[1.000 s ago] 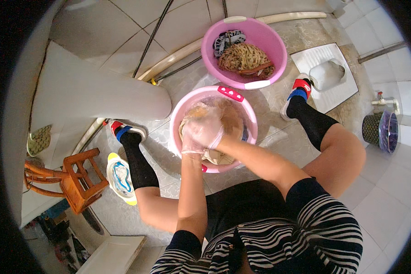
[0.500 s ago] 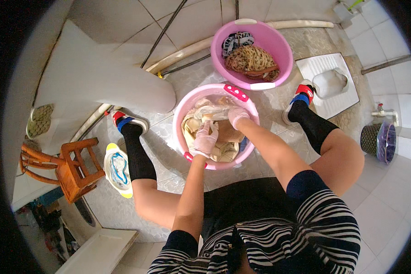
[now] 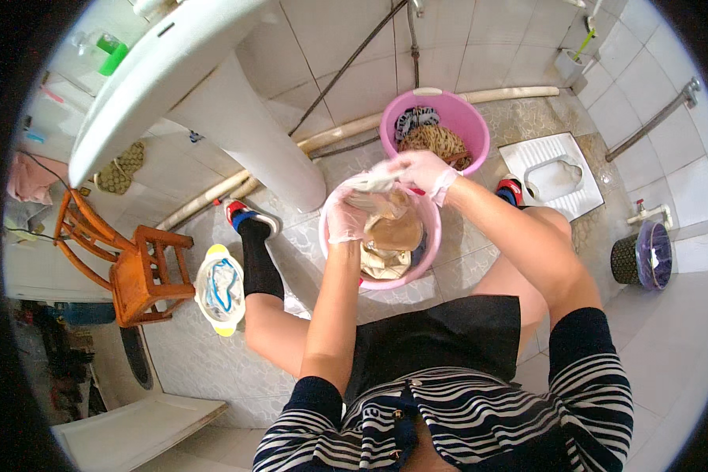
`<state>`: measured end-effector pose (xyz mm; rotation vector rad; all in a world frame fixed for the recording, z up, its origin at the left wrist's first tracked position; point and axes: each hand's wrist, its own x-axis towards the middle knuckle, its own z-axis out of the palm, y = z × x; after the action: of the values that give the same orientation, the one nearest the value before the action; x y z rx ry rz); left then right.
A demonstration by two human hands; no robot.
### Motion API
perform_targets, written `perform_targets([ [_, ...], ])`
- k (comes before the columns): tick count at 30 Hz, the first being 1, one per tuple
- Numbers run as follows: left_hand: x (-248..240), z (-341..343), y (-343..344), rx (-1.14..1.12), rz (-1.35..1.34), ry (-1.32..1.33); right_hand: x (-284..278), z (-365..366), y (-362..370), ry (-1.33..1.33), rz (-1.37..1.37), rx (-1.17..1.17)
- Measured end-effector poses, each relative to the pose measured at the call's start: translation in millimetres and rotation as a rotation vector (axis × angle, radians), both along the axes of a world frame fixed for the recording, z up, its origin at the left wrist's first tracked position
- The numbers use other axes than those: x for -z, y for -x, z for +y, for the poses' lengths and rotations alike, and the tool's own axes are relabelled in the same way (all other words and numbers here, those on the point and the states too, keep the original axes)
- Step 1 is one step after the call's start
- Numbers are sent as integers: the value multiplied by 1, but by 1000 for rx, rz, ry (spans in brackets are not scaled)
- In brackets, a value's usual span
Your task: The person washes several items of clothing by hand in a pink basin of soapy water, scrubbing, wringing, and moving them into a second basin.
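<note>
Both my hands wear thin, translucent pinkish gloves. Above a light pink tub (image 3: pixel 433 236) on the floor, a pale, thin wet cloth (image 3: pixel 376 182) is held up and stretched between them. My right hand (image 3: pixel 428 175), higher and further to the right, is closed on one end. At the tub's left side my left hand (image 3: pixel 346 218) is closed round the lower left part, its fingers partly hidden by the cloth. Inside the tub, cream-coloured fabric (image 3: pixel 384 263) lies in brownish water (image 3: pixel 395 234), with some dark fabric at the right.
Behind stands a larger pink tub (image 3: pixel 480 141) with leopard-print cloth (image 3: pixel 434 143). A squat toilet (image 3: pixel 554 175) is at the right, near a bin (image 3: pixel 628 258). A sink pedestal (image 3: pixel 271 153), wooden chair (image 3: pixel 138 271) and small white basin (image 3: pixel 222 318) are at the left.
Both hands have risen from inside the tub, lifting the pale cloth. My right hand has moved up and rightward. The view has shifted, showing more of the sink and wall.
</note>
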<state>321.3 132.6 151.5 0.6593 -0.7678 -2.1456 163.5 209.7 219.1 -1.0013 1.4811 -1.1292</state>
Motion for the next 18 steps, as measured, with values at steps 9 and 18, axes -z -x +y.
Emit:
perform_targets([
  [9,-74,42,5,51,398,-336,90,22,-50,-174,-1220,514],
  [18,-21,74,22,-76,-290,426,40,21,-66,346,-963,372],
])
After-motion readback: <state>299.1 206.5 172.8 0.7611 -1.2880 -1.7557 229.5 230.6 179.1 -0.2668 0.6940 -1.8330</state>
